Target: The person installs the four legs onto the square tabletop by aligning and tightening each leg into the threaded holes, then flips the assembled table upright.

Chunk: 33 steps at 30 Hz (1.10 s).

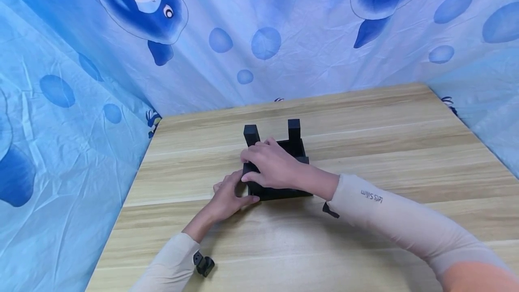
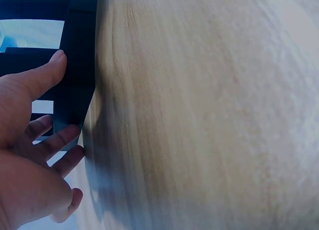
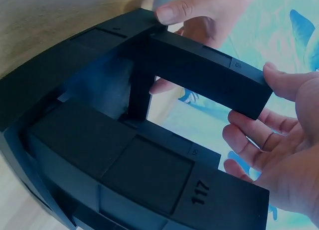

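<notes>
A black block-like frame with upright posts, like a small upturned stool, stands on the wooden table; its base (image 1: 284, 194) lies flat. Two far posts (image 1: 251, 134) rise behind the hands. My left hand (image 1: 229, 199) grips the near left corner, its thumb on the base's side and its fingers around the outer side. My right hand (image 1: 273, 163) reaches over from the right and holds the top end of the near left post (image 3: 199, 73) between thumb and fingers. Another post (image 3: 199, 175), marked 117, stands beside it in the right wrist view. The right forearm partly covers the frame.
The wood-grain table (image 1: 365, 139) extends around the frame on all sides. Blue curtains (image 1: 308, 57) printed with cartoon dolphins hang along the back and both sides. A small black wrist mount (image 1: 204, 264) sits at the left sleeve.
</notes>
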{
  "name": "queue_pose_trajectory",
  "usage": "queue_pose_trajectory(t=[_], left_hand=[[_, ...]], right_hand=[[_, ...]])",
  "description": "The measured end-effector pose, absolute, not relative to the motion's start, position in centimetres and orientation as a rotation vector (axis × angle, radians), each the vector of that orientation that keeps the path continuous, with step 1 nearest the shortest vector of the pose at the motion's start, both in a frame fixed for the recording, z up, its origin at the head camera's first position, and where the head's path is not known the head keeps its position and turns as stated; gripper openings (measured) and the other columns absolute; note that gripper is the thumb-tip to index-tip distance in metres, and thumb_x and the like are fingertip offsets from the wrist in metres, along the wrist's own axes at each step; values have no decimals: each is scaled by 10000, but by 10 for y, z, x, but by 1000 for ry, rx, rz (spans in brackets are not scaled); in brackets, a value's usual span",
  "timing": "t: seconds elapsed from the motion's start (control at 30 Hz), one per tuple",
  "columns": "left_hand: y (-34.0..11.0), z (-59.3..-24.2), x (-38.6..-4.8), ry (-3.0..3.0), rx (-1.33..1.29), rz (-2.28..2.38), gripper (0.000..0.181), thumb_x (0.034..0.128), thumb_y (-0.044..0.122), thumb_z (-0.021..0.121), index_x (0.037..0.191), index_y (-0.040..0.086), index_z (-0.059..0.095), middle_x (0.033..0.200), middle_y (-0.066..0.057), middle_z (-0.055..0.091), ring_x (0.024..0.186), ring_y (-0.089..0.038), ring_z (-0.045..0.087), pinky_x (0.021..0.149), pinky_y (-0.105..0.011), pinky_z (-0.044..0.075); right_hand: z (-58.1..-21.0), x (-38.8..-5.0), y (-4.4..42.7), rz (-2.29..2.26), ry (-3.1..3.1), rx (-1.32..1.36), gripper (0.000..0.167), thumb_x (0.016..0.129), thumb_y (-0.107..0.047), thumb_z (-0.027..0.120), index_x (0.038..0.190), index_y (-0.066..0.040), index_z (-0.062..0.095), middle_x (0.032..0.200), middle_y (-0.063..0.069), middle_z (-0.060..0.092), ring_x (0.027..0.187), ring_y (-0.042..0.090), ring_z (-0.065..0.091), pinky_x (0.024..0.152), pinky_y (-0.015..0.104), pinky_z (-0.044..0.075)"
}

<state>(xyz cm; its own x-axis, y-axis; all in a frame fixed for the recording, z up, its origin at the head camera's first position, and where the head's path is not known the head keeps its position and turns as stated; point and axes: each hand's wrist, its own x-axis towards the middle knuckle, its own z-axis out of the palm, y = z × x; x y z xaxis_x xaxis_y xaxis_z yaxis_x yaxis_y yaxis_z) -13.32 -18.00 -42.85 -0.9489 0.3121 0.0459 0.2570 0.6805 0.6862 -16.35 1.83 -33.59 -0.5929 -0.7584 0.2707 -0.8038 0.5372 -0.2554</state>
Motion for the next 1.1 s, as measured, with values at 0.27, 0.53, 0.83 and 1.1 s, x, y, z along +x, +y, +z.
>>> queue_pose_trajectory(t=[0.27, 0.53, 0.83, 1.1], left_hand=[[-181, -429, -133, 2810, 474, 1124, 650, 760, 314, 827, 1330, 302, 515, 1357, 110, 519, 1192, -236, 445, 905, -487, 148], [-180, -427, -133, 2805, 439, 1120, 676, 754, 310, 832, 1347, 276, 511, 1347, 84, 542, 1219, -256, 426, 924, -496, 136], [-180, -426, -133, 2810, 435, 1126, 672, 743, 313, 840, 1333, 269, 521, 1342, 81, 542, 1223, -257, 434, 928, -495, 137], [-180, -426, -133, 2796, 448, 1132, 673, 743, 298, 842, 1335, 292, 520, 1341, 105, 538, 1211, -260, 434, 926, -495, 130]], right_hand=[[-333, -164, 22, 535, -2682, 1398, 464, 851, -447, 676, 1201, -144, 654, 1181, 1, 644, 1102, 199, 576, 965, 445, 345], [-325, -165, 25, 447, -2694, 1468, 372, 857, -263, 735, 1206, -152, 668, 1089, -21, 661, 1034, 144, 576, 948, 410, 346], [-331, -164, 28, 455, -2559, 1466, 356, 841, -310, 729, 1155, -150, 683, 941, -19, 639, 871, 147, 582, 836, 374, 367], [-326, -163, 33, 448, -2711, 1453, 484, 865, -344, 704, 1313, -191, 605, 1126, -9, 649, 1077, 188, 586, 992, 478, 336]])
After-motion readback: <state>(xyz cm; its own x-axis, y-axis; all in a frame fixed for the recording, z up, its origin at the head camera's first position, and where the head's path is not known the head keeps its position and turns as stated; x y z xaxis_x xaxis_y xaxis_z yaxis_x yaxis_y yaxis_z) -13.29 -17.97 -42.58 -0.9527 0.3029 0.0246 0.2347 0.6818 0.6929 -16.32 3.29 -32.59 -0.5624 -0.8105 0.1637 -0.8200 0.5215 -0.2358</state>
